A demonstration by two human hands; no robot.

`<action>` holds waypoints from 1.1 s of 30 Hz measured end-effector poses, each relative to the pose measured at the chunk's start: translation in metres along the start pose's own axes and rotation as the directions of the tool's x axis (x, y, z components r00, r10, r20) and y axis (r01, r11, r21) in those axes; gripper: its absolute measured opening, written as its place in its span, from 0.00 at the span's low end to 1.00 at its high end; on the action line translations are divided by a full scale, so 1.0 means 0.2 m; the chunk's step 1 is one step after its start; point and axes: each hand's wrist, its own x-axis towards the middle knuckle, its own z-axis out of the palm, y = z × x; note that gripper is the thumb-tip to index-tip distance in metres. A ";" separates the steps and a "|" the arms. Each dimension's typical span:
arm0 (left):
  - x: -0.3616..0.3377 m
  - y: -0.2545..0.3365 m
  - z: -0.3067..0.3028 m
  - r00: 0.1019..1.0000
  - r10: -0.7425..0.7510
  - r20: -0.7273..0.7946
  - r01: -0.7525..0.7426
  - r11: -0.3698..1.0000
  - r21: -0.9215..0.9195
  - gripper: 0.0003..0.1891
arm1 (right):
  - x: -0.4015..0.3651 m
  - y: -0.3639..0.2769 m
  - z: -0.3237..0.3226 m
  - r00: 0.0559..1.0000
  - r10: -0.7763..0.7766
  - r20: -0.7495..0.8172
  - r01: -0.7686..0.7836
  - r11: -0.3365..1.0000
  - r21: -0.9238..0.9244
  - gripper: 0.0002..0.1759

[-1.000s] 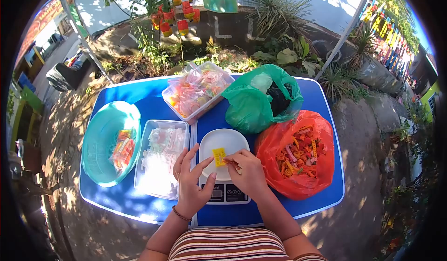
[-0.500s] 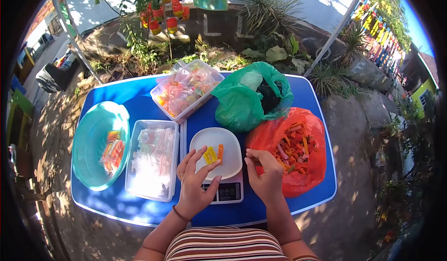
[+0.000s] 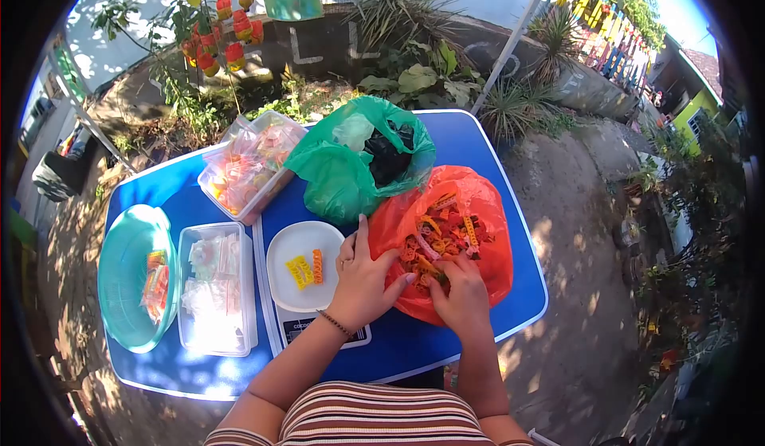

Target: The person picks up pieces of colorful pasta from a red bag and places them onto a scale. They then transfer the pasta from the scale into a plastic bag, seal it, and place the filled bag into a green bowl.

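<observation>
A red plastic bag lies open at the right, filled with small red, orange and pink pieces. My right hand reaches into its near side, fingers bent down among the pieces; whatever they pinch is too small to name. My left hand is at the bag's left edge, fingers spread, with nothing held in it. Left of that hand, a white plate rests on a kitchen scale. Yellow pieces and an orange piece lie on the plate.
On the blue table are a teal basket with packets, a clear container of small plastic bags, another container of filled bags, and a green plastic bag. Plants and a pole stand beyond.
Both hands have moved right from around the plate to the red bag, and my right hand has gone into it. The view has turned right, so the table's things appear further left.
</observation>
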 end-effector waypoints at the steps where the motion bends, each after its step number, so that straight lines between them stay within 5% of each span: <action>1: 0.01 0.00 0.01 0.998 -0.053 0.038 0.053 0.999 -0.004 0.25 | 0.01 0.00 0.00 0.999 0.035 0.032 -0.035 0.999 0.006 0.15; 7: 0.03 0.01 0.00 0.998 0.009 0.059 -0.012 0.998 0.064 0.37 | 0.14 0.04 0.16 0.993 -0.119 0.010 0.120 0.988 -0.101 0.13; 10: 0.02 0.00 -0.03 0.999 0.030 0.043 -0.031 0.999 0.041 0.39 | 0.15 0.00 0.12 0.997 -0.052 0.049 0.058 0.991 -0.122 0.12; 13: 0.01 -0.01 -0.06 0.998 0.064 0.019 -0.064 0.998 0.013 0.38 | 0.13 0.03 0.11 0.990 -0.055 -0.133 0.042 0.994 -0.099 0.12; 18: -0.02 0.00 -0.05 0.994 0.081 -0.072 -0.084 0.996 -0.043 0.31 | 0.08 0.01 0.01 0.975 0.222 -0.026 -0.195 0.899 0.392 0.12; 22: -0.04 0.02 -0.10 0.982 0.091 -0.165 -0.113 0.985 -0.129 0.25 | 0.07 0.00 0.00 0.945 0.305 0.116 -0.252 0.458 0.852 0.07; 25: -0.09 0.01 -0.18 0.983 0.046 -0.178 -0.078 0.981 -0.178 0.24 | 0.06 -0.04 -0.04 0.945 0.271 0.183 -0.275 0.353 0.894 0.08; 33: -0.35 -0.17 -0.45 0.905 -0.111 -0.410 0.022 0.976 -0.217 0.19 | 0.11 -0.34 0.07 0.983 -0.025 0.184 -0.165 0.335 0.928 0.09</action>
